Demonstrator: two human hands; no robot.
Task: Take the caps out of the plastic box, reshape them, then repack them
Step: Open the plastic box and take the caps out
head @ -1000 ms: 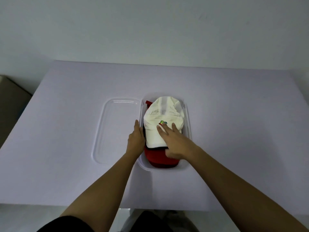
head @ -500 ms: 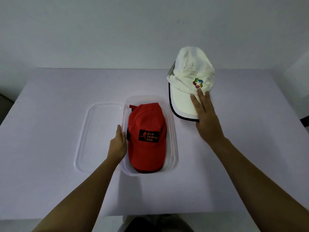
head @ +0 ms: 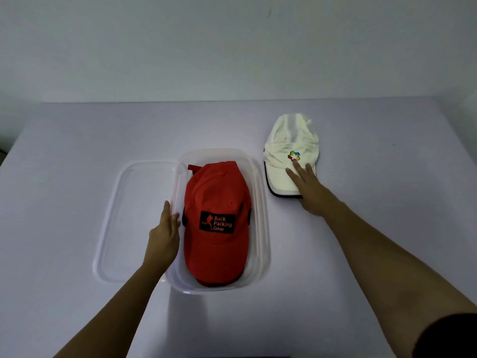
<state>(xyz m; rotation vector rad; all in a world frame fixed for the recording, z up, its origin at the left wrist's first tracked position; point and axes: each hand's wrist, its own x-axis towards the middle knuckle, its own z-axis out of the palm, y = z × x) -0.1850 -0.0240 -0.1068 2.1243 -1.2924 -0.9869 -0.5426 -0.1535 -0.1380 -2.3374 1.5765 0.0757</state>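
A clear plastic box [head: 262, 215] stands on the table, and a red cap [head: 216, 197] with a black "Back Packing Gear" patch lies flat inside it, brim toward me. My left hand [head: 163, 237] grips the box's left wall, thumb over the rim and fingers outside. A white cap [head: 291, 136] with a small multicoloured logo lies on the table just right of the box. My right hand [head: 308, 192] holds its dark-edged brim, fingers flat on top and the thumb hidden beneath.
The box's clear lid [head: 129, 215] lies flat on the table against the box's left side. The white table [head: 374, 177] ends at a plain wall behind and at its front edge near me.
My right hand lifted the white cap out of the box, carried it right and set it down on the table. The red cap beneath is now uncovered. My left hand stayed on the box.
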